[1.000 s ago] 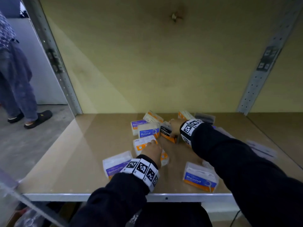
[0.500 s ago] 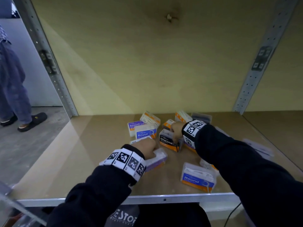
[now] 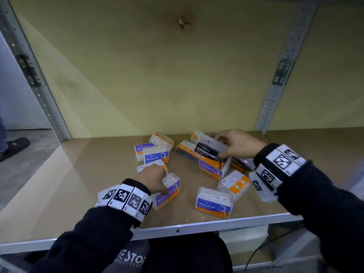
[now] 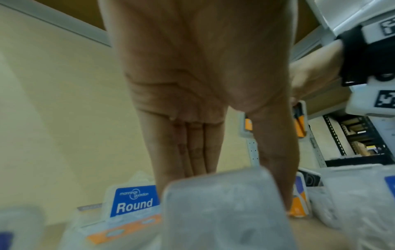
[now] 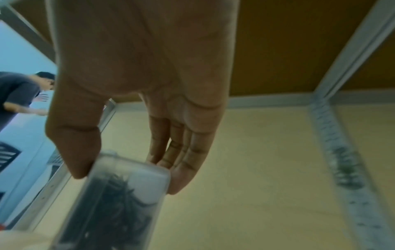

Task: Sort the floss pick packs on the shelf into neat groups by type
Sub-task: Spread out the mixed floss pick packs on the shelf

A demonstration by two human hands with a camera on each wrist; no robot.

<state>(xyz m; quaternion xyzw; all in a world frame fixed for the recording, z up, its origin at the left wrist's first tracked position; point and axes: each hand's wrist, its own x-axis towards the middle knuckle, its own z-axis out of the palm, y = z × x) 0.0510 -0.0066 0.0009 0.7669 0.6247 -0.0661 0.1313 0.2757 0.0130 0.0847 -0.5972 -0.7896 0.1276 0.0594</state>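
Floss pick packs lie jumbled mid-shelf in the head view. My left hand point(image 3: 158, 180) grips a purple Smooth pack point(image 3: 170, 191) near the front; the left wrist view shows my fingers point(image 4: 192, 152) and thumb over its clear lid point(image 4: 224, 203). My right hand point(image 3: 223, 147) holds a black Charcoal pack point(image 3: 207, 151) lifted above the pile, thumb and fingers pinching its clear case point(image 5: 119, 194). Under it lie another Smooth pack point(image 3: 209, 168) and a second dark pack point(image 3: 241, 164). Blue Round packs sit at back left point(image 3: 155, 156) and front point(image 3: 213, 202).
The wooden shelf board point(image 3: 78, 184) has bare room on its left and right. A metal lip point(image 3: 177, 229) runs along the front and perforated uprights point(image 3: 275, 95) stand at the back corners. Another person point(image 5: 19, 91) stands off to the left, a shoe point(image 3: 15, 144) showing.
My right hand has raised the Charcoal pack off the shelf and carried it a little right. My left hand has taken hold of the Smooth pack and drawn it toward the front.
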